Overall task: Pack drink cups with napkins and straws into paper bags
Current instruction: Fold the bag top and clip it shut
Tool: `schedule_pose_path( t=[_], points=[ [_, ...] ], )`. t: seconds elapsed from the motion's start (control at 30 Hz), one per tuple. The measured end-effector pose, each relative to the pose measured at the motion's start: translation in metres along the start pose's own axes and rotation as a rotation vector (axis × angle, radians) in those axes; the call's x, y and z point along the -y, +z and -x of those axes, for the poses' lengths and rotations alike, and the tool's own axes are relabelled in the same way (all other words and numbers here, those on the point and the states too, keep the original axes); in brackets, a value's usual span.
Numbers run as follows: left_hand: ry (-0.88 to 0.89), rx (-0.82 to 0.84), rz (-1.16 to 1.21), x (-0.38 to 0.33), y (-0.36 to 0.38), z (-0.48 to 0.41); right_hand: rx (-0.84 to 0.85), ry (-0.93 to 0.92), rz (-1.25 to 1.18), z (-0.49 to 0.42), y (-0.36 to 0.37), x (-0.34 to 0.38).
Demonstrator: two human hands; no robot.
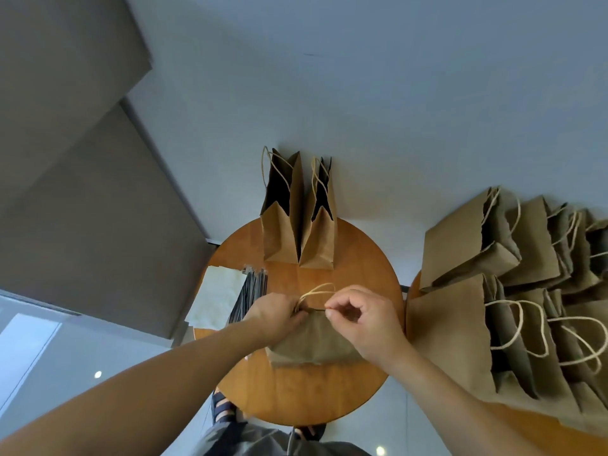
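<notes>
I am holding a flat brown paper bag [312, 340] at its top edge, near the middle of the round orange-brown wooden desk [362, 258]. My left hand [274, 315] is closing its grip around the bag's twisted paper handles [317, 289]; my right hand [360, 315] is pinching the bag's rim between thumb and forefinger. Beyond it, two opened brown paper bags [297, 225] are standing upright side by side, touching. To the left, a stack of white paper napkins [217, 296] is lying just beside a bundle of dark wrapped straws [251, 292]. On the right, a crowd of brown handled paper bags [493, 307] is covering a second desk.
</notes>
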State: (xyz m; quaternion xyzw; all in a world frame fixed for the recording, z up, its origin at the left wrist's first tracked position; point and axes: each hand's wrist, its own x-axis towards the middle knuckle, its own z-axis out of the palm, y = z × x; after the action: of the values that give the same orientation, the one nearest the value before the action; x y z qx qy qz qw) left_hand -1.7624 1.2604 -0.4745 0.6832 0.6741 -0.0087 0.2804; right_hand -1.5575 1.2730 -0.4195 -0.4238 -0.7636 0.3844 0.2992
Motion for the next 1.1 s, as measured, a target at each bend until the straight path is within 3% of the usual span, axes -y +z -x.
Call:
schedule_pose_path(
  t=[0.13, 0.27, 0.77, 1.1],
  points=[
    [0.044, -0.054, 0.028, -0.003, 0.008, 0.007, 0.083, 0.041, 0.09, 0.005, 0.027, -0.01],
    [0.121, -0.137, 0.032, -0.005, 0.016, 0.014, 0.059, 0.026, 0.214, 0.001, 0.034, -0.019],
    [0.205, -0.144, -0.044, -0.005, 0.02, 0.015, 0.124, 0.095, 0.321, -0.003, 0.032, -0.031],
    [0.225, -0.155, -0.003, -0.001, 0.022, 0.013, 0.155, 0.03, 0.414, -0.005, 0.035, -0.033]
  ],
)
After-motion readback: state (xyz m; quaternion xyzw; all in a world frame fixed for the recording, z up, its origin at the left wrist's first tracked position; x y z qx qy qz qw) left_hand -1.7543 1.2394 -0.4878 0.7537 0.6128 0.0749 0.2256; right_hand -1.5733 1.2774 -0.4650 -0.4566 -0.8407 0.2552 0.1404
